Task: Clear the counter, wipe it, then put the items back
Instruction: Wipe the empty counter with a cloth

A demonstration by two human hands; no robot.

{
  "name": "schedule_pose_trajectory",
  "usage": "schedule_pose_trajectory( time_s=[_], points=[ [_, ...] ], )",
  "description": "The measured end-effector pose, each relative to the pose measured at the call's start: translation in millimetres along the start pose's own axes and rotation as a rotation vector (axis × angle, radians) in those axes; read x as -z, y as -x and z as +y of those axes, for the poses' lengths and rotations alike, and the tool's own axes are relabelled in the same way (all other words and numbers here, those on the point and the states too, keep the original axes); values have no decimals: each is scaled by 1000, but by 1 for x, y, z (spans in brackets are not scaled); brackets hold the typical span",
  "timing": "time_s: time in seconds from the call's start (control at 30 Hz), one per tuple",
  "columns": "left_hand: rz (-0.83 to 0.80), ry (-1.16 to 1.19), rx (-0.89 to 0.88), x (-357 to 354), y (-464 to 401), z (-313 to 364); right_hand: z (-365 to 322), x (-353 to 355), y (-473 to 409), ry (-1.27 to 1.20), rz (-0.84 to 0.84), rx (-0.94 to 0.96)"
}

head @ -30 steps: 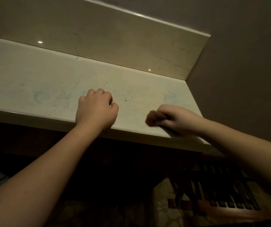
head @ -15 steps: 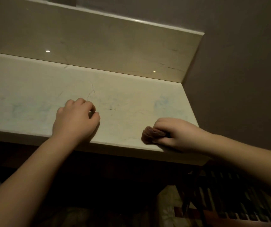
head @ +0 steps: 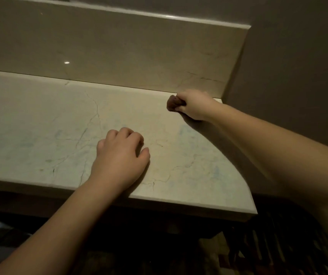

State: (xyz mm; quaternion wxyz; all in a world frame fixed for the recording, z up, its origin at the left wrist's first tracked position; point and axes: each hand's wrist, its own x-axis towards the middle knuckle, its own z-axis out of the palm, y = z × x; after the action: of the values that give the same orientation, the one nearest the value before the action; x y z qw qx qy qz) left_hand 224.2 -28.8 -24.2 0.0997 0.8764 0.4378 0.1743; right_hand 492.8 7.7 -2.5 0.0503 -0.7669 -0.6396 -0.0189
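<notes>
The right hand (head: 194, 107) is up in the far right corner of the counter (head: 40, 120), fingers curled tight round a small brown cloth (head: 172, 103). Only a bunched wad of it pokes out on the left side of the fist; the rest is buried inside the grip. The wad sits down on the stone, just in front of the backsplash (head: 119, 54), and the knuckles look almost against that upright slab. The side wall (head: 298, 76) closes in immediately to the right of the hand, so there is little room there.

The left hand (head: 120, 157) rests on the counter nearer the front edge, roughly mid-scene, well apart from the cloth. Its fingers are curled under loosely and it holds nothing; the heel and wrist lie over the near edge.

The stone top is pale, veined with thin dark cracks and smudged with faint bluish patches. Between the two hands runs a bare stretch of surface, and a long bare stretch spreads away to the left of the left hand, all the way to the frame's edge. The near right corner of the counter is rounded off, and the right forearm crosses above it. Below the front edge everything is dark; a slatted thing (head: 278, 245) shows dimly at the lower right, too murky to tell what it is.
</notes>
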Motion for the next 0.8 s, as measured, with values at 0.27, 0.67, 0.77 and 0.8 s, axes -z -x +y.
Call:
schedule_pose_trajectory(
  time_s=[0.27, 0.67, 0.77, 0.8],
  points=[
    [34, -10, -11, -4, 1, -1, -25, 30, 124, -12, -217, 394],
    [21, -31, 4, -3, 1, 0, 8, 6, -6, 24, -1, 49],
    [22, -30, -1, -3, 1, 0, 4, 12, 28, -50, -53, 100],
    [23, -31, -3, -4, 1, -1, 1, 18, 43, -57, -104, 130]
  ],
)
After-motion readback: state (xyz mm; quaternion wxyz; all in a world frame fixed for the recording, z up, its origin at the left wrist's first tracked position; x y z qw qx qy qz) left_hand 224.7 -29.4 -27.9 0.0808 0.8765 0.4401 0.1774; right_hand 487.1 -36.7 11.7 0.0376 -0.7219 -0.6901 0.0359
